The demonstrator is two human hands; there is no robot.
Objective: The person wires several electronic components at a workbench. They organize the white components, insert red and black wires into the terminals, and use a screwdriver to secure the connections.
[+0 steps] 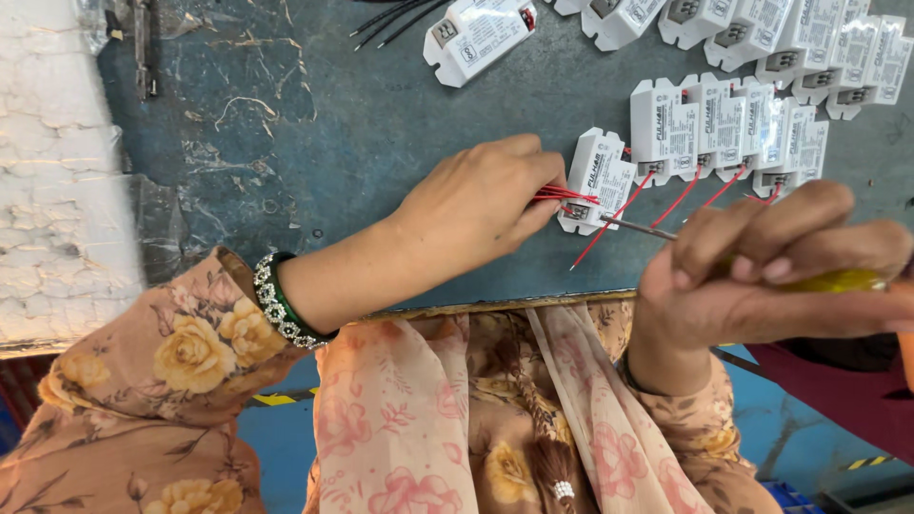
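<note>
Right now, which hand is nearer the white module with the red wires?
Left. The left hand pinches the red wires right at the white module; the right hand sits off to its side, holding a screwdriver.

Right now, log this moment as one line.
left hand: pinching red wires | right hand: holding screwdriver at white module | bench: more modules
</note>
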